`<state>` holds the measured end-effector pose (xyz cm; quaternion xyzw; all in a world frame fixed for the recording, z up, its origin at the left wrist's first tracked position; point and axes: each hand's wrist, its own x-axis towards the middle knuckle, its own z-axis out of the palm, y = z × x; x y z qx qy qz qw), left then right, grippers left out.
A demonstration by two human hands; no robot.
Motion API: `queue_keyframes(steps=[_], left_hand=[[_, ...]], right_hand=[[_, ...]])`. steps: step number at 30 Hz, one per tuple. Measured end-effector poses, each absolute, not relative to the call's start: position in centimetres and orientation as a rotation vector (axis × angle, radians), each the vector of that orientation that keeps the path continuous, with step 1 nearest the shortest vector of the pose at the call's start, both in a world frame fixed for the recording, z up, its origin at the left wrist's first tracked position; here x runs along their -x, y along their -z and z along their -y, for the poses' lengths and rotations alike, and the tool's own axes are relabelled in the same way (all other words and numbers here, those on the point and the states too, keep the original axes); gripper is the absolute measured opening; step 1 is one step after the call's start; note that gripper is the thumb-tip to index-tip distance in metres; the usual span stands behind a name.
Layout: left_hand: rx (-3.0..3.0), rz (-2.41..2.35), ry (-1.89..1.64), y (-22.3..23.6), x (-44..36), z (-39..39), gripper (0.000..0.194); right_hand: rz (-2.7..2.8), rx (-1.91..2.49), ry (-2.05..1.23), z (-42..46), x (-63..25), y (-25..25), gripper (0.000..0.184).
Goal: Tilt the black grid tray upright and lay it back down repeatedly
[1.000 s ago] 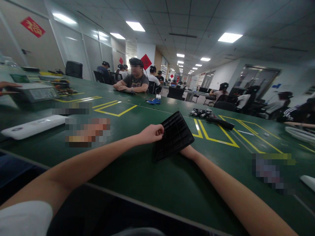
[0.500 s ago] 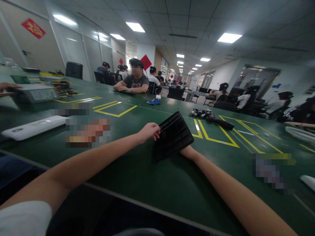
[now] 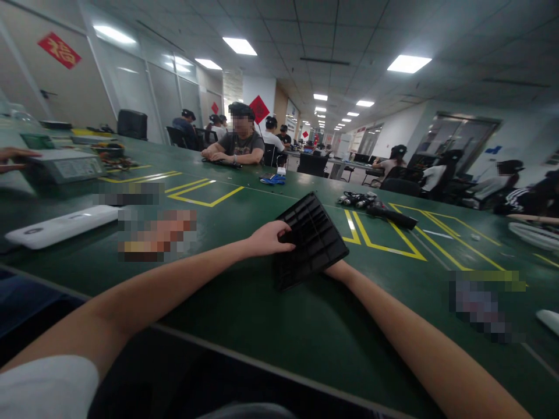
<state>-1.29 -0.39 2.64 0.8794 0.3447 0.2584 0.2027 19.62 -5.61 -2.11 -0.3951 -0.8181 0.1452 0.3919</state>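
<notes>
A black tray (image 3: 317,230) divided by ribs into several shallow compartments is tilted up above the green table. My right hand (image 3: 337,270) holds it from behind at the lower right edge; the fingers are hidden by the tray. At the tray's left side, my left hand (image 3: 273,237) reaches over its ribbed face. Thumb and forefinger there are curved with a gap between them, and I see nothing held in them. Whether the fingertips touch the ribs I cannot tell.
On the green table (image 3: 244,326) lie a long white device (image 3: 65,227) at left, black corded items (image 3: 375,209) at right and blue gloves (image 3: 273,179) at the back. A grey metal box (image 3: 65,166) stands far left by another person's hand. A co-worker (image 3: 240,139) sits opposite.
My left hand has shifted slightly right over the tray, and its thumb and forefinger have spread apart. The tray has moved a little to the right.
</notes>
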Motion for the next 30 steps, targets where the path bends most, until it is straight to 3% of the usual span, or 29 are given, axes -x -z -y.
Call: queue_keyframes(steps=[3,8,12,16,20,24,27,30], left_hand=[[-2.501,-1.161,-0.773,-3.1,1.9,-0.8,0.038],[-2.395,-1.708,-0.705,-4.1,5.2,-4.7,0.039],[-2.366,-2.131,-0.509,-4.2,8.3,-7.5,0.049],[-2.254,-2.280,-0.316,-3.8,9.7,-8.8,0.059],[-2.241,-2.285,-0.293,-4.0,9.7,-8.8,0.055],[-2.437,-2.168,-0.646,-4.4,7.9,-7.2,0.042],[-2.633,-1.703,-0.856,-3.7,5.0,-4.6,0.048],[-2.769,-1.201,-0.732,-1.9,1.9,-1.6,0.054]], right_hand=[[2.058,1.171,-0.255,4.7,-21.1,2.3,0.055],[1.797,1.804,0.053,4.4,-27.0,1.2,0.074],[1.502,2.115,0.253,5.4,-32.3,1.0,0.065],[1.319,2.252,0.187,6.3,-34.9,1.6,0.051],[1.268,2.292,0.157,6.6,-34.8,1.4,0.051],[1.350,2.180,0.350,6.5,-32.5,0.5,0.056],[1.516,2.007,0.365,6.1,-29.3,0.3,0.053],[1.706,1.857,0.225,5.8,-25.0,0.8,0.053]])
